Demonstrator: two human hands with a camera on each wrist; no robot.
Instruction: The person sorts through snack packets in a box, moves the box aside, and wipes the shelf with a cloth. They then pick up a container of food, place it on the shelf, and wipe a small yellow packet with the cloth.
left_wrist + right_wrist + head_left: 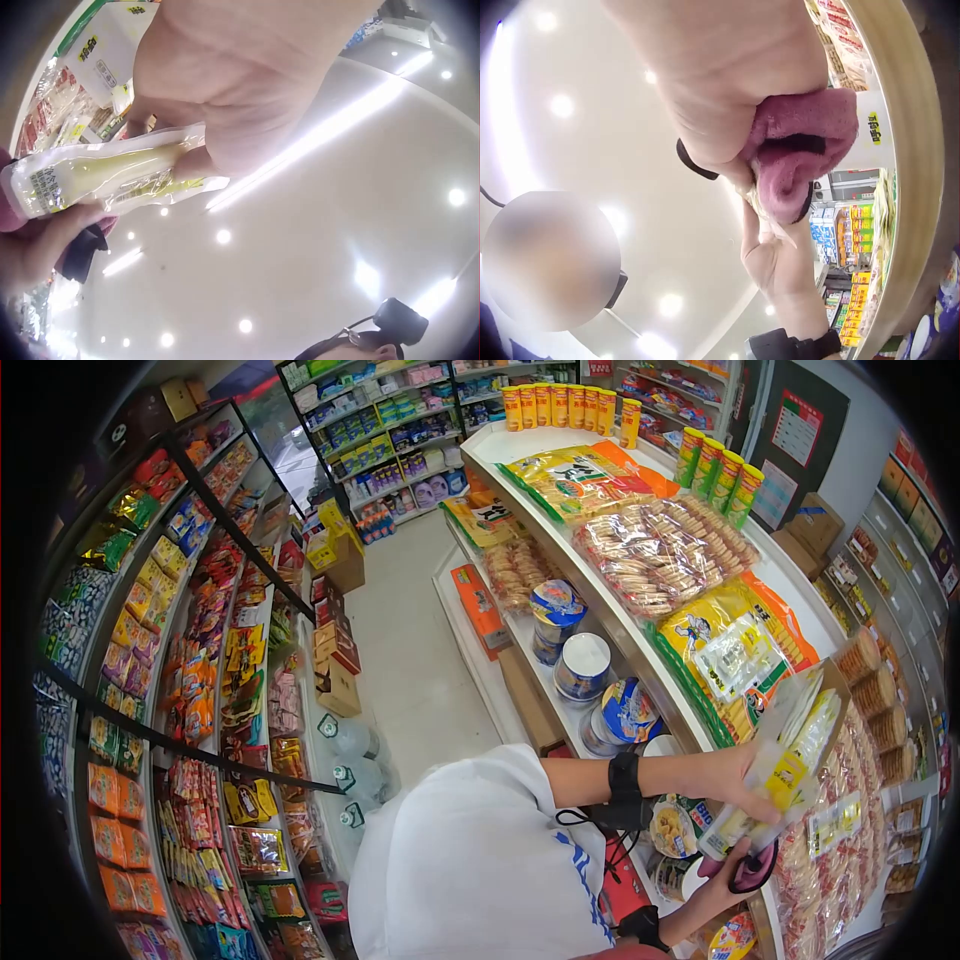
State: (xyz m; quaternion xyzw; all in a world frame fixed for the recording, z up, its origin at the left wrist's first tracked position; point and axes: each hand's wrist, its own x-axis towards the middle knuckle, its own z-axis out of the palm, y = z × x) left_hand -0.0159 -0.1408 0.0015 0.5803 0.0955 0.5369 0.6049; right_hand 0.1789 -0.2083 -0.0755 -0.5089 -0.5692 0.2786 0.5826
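In the head view, my left hand (745,782) grips a clear snack packet (740,828) with yellow print. The left wrist view shows that packet (112,169) stretched lengthwise, pale yellow contents inside, with the left hand (225,82) around one end. My right hand (718,890) holds the opposite end, together with a folded pink cloth (755,868). That cloth (806,142) bunches under the palm of the right hand (727,90) in the right wrist view. Just beyond the left hand stands an open white box (832,695) of similar packets.
Bagged biscuits (660,550) and flat yellow snack bags (735,650) cover the white display shelf. Yellow canisters (560,407) line its far edge. Blue-lidded tubs (625,715) sit one tier lower, near the left forearm. Packed snack racks (190,660) stand across the aisle floor (420,620).
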